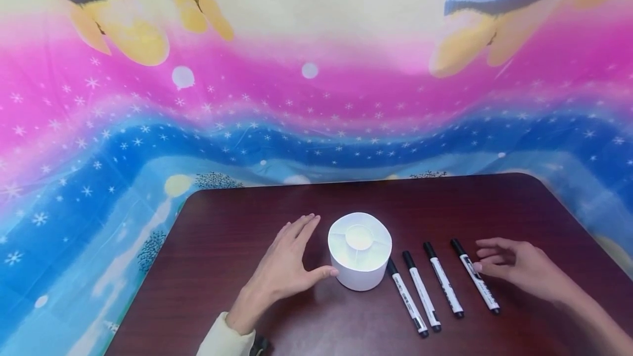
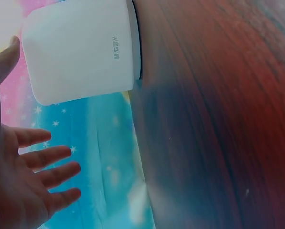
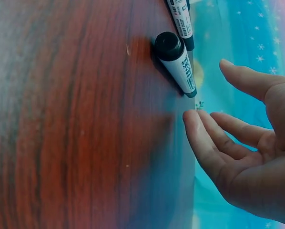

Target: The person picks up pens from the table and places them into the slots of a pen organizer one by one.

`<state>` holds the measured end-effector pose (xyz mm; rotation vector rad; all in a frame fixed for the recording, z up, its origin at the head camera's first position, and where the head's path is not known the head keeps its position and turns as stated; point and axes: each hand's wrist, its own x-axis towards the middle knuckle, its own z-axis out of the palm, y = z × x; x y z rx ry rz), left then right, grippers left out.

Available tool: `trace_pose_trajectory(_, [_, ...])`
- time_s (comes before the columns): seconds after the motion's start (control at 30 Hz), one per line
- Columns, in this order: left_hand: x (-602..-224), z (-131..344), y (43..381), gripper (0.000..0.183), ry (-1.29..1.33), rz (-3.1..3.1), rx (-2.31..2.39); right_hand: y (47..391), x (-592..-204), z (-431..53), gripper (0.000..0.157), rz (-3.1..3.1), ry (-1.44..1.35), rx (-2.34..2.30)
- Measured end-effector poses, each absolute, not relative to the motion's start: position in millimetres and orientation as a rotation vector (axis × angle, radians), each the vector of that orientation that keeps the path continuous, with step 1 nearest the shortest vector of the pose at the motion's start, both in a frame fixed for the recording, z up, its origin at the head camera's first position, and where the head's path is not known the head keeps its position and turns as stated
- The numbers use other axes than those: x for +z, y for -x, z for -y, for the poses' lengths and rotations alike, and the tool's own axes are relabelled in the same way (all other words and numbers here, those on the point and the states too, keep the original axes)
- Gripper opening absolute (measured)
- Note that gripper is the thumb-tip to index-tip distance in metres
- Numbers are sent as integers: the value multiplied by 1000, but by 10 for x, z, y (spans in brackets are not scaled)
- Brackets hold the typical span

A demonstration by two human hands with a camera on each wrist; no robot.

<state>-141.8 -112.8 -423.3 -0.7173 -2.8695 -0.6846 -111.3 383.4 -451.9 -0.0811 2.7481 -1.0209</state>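
Observation:
A round white pen holder [image 1: 358,279] with divided compartments stands upright on the dark wooden table. To its left is my left hand [image 1: 289,262], fingers extended and thumb spread toward the holder's side; whether the thumb touches it I cannot tell. In the left wrist view, the holder [image 2: 80,52] shows small grey lettering, and the palm [image 2: 18,186] holds nothing. Beside the rightmost black-capped white marker [image 1: 476,276] hovers my right hand [image 1: 524,268], its fingers loosely bent. The right wrist view shows a gap between that hand [image 3: 247,143] and the nearest marker [image 3: 178,64].
More black-and-white markers lie between the holder and the right hand: one [image 1: 407,301] close against the holder, another [image 1: 422,293], and a third [image 1: 445,282]. Behind the table [image 1: 247,207] hangs a colourful printed cloth [image 1: 306,109].

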Motion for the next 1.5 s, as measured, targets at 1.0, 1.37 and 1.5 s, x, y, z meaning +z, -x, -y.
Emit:
trace_pose_trajectory(1.0, [-4241,970,1499,104,843,2897,-973,1311,-4517,-3652,56,-2551,-35,-1183])
trace_pose_trajectory(1.37, [-4224,980,1484,108,828,2893,-981,1324,-4301,-3621,55,-2542,-5,-1204])
trace_pose_trajectory(1.5, [-4213,998,1491,109,807,2883,-986,1309,-4192,-3527,59,-2628,11,-1190])
